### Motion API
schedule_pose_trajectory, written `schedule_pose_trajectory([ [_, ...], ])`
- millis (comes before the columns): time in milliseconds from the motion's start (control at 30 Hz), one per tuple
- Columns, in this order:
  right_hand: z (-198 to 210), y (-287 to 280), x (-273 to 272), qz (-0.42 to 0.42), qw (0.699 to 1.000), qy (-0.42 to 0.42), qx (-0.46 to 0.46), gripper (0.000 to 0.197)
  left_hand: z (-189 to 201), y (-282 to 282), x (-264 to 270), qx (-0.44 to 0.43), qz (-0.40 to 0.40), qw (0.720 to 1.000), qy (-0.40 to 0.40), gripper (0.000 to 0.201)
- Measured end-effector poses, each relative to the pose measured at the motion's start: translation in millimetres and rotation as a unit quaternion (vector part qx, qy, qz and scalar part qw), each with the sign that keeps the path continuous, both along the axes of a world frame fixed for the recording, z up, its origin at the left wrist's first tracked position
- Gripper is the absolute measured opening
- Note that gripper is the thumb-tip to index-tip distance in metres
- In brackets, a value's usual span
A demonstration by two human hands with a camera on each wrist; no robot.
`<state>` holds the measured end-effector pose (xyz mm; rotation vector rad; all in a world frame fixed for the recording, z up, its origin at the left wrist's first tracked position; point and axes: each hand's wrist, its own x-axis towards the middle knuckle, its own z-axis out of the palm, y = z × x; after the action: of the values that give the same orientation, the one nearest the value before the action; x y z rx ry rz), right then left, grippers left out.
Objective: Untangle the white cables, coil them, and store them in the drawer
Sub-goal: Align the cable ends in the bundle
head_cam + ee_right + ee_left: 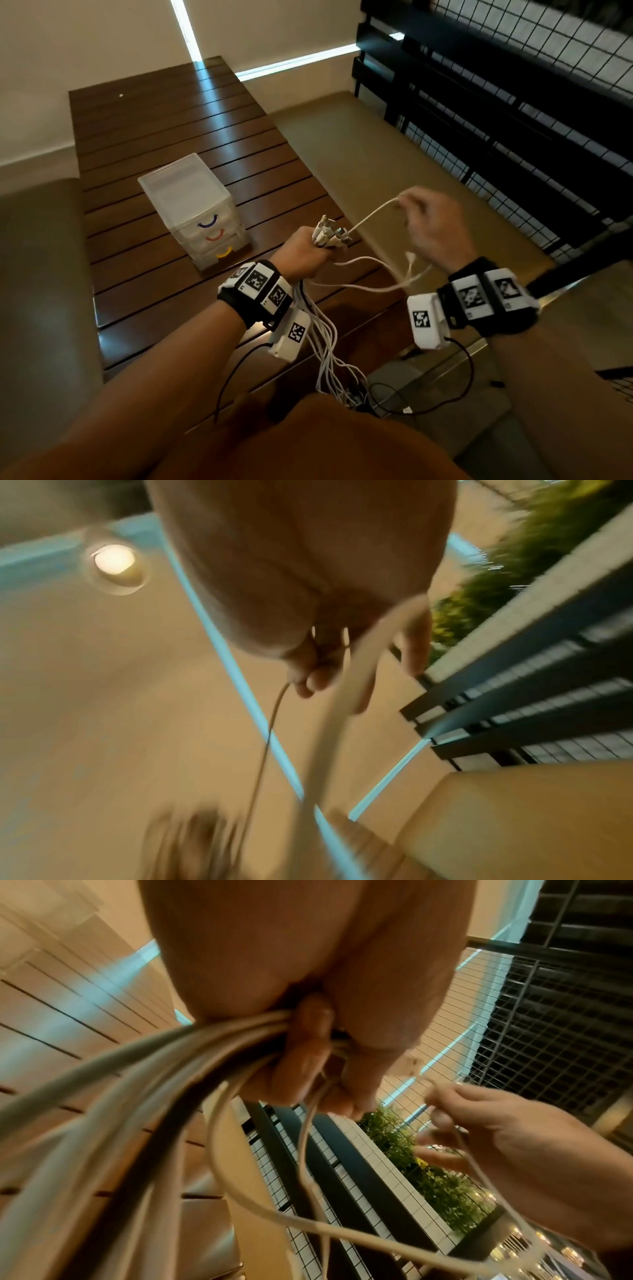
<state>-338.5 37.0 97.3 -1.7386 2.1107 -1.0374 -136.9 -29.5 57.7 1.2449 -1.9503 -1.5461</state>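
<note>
White cables (pixel 322 329) fill our left hand (pixel 301 253), whose fingers are curled tight round the bunch; we see the plug ends (pixel 330 233) sticking up out of the fist, while the rest of the strands hang below the wrist toward our lap. In the left wrist view the same cables (pixel 143 1085) stream out from under the clenched fingers (pixel 304 1058). Our right hand (pixel 435 226) is raised to the right of the left one and apart from it, and its thumb and fingertips pinch a single cable (pixel 373 214) that runs taut back to the plug ends. That hand is blurred in the head view, yet the right wrist view shows the fingertips (pixel 308 680) closed on a thin strand (pixel 263 753), with a thicker pale strand crossing in front of them. Two more loose strands (pixel 383 274) sag between the two hands, one ending in a small plug. Farther off and to the left, a clear plastic drawer unit (pixel 191 209) stands on the slatted wooden table (pixel 164 137); its three drawers, with blue, red and yellow handles from top to bottom, appear closed. None of the cables touches it. Both our wrists carry black bands with white marker blocks (pixel 260 287), and thin black wires (pixel 455 383) trail down from them. On the right stands a dark railing with wire mesh (pixel 513 102).
</note>
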Motion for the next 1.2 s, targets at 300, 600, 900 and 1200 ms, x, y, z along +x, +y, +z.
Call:
schedule_pose_trajectory([
  [300,-10.5,25.5,15.4,0.119,0.975,0.023,0.188,0.035,7.7,13.2,-27.4,0.011,-0.065,0.998,-0.002,0.019],
  [600,-12.0,88.3,-54.6,-0.087,0.984,-0.087,0.132,0.023,-11.2,22.9,-53.7,0.061,-0.186,0.976,-0.099,0.016],
  [900,-66.7,181.0,-115.7,-0.356,0.897,-0.210,0.156,0.023,-27.0,49.5,-93.9,0.098,-0.234,0.961,-0.113,0.025],
  [1200,-130.6,203.9,-107.8,-0.278,0.847,-0.304,0.335,0.025,-17.3,88.5,-130.9,0.159,-0.252,0.954,-0.043,0.026],
])
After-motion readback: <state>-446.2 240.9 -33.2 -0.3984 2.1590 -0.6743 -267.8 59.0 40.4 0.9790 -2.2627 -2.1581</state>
